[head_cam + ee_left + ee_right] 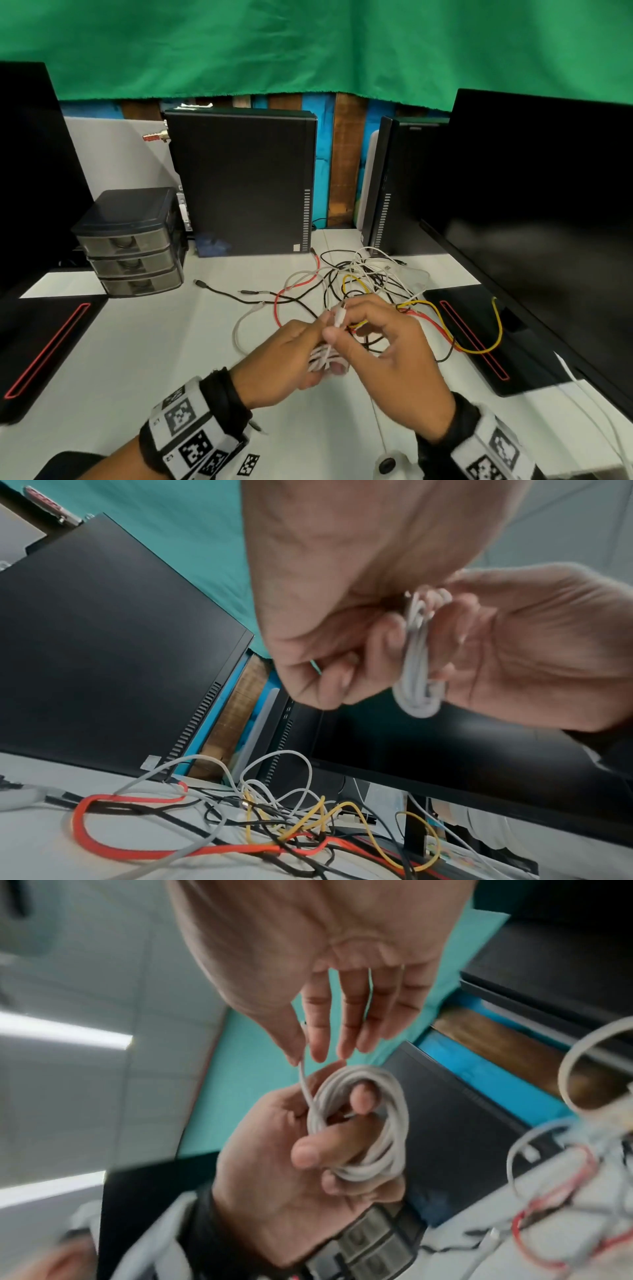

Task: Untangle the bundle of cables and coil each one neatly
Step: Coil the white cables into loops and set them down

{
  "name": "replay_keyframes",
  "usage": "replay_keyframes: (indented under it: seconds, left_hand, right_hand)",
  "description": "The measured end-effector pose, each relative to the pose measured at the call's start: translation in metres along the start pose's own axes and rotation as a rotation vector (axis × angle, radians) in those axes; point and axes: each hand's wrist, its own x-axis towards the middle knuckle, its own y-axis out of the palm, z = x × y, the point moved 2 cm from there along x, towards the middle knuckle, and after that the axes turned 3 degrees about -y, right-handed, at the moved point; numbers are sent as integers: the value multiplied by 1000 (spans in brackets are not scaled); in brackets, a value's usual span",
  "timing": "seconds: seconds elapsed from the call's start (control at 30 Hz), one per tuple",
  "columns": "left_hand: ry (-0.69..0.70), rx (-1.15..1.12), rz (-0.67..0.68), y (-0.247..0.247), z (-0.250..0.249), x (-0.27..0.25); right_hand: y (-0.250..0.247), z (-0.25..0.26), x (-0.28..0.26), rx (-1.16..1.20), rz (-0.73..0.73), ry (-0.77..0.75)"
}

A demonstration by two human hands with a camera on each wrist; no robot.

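A white cable is wound into a small coil [325, 361] above the table's front middle. My left hand [284, 359] grips that coil [363, 1123], with fingers curled through its loops [418, 669]. My right hand [394, 342] pinches the cable's free end [337, 317] between thumb and fingertips [316, 1042], just above the coil. Behind both hands lies the tangle [363, 281] of white, black, red and yellow cables [274, 829] on the white table [154, 342].
Two black computer towers [243, 185] stand at the back. A dark monitor [548, 212] with its base [479, 342] fills the right side, and another monitor base [41, 349] lies on the left. A small drawer unit [130, 246] stands at back left.
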Motion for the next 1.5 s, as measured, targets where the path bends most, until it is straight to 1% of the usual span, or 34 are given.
replay_keyframes:
  seconds: [0.07, 0.1, 0.13, 0.2, 0.27, 0.33, 0.43, 0.5, 0.57, 0.67, 0.77, 0.83, 0.9, 0.93, 1.0, 1.07, 1.13, 1.23, 1.33, 1.43, 1.5]
  left_hand:
    - [-59, -87, 46, -2, -2, 0]
    - [-87, -83, 58, -4, -1, -1]
    - [-104, -73, 66, -7, 0, 0]
    - [-81, -127, 104, -10, 2, 1]
    - [-27, -274, 158, -12, 1, 0]
    - [9, -409, 183, -15, -3, 0]
    - [22, -478, 115, -20, -4, 2]
    - [60, -433, 34, -22, -4, 4]
    - [109, -315, -38, -22, -3, 5]
    - [151, -204, -97, -20, -2, 6]
    - [201, -57, -109, -13, 0, 5]
    - [241, 46, -125, -6, 0, 2]
    - [307, 186, -184, -4, -3, -2]
    - [347, 251, -217, -5, -5, -2]
    - [404, 340, -273, -10, -6, -2]
    - [402, 390, -299, -15, -4, 0]
    - [373, 385, -291, -17, 1, 2]
    - [365, 386, -282, -14, 3, 3]
    - [397, 393, -317, -14, 2, 3]
    - [423, 388, -364, -18, 2, 5]
    - [457, 482, -382, -20, 6, 4]
  right_hand:
    - [-3, -4, 5, 291, 66, 203]
    - [-4, -5, 6, 396, 79, 276]
    - [-6, -4, 7, 462, 79, 318]
    - [-7, -3, 8, 493, 43, 324]
    - [-7, -4, 7, 455, -14, 288]
    - [-5, -4, 5, 416, -32, 272]
    - [2, -4, 3, 435, 18, 291]
    - [3, -5, 2, 481, 68, 312]
    - [2, -5, 3, 544, 88, 363]
    - [2, -8, 7, 688, 17, 504]
    - [3, -11, 8, 812, -68, 647]
    - [4, -12, 7, 825, -77, 710]
    - [6, -12, 4, 805, -48, 747]
    - [7, -11, 2, 792, -31, 753]
    - [7, -10, 2, 749, 8, 712]
    - [6, -9, 2, 723, 60, 635]
    - [6, -9, 1, 697, 95, 556]
    - [7, -12, 0, 566, 105, 477]
    - [3, -14, 1, 508, 114, 464]
    - [-1, -13, 3, 349, 127, 396]
    - [-1, -14, 2, 250, 141, 354]
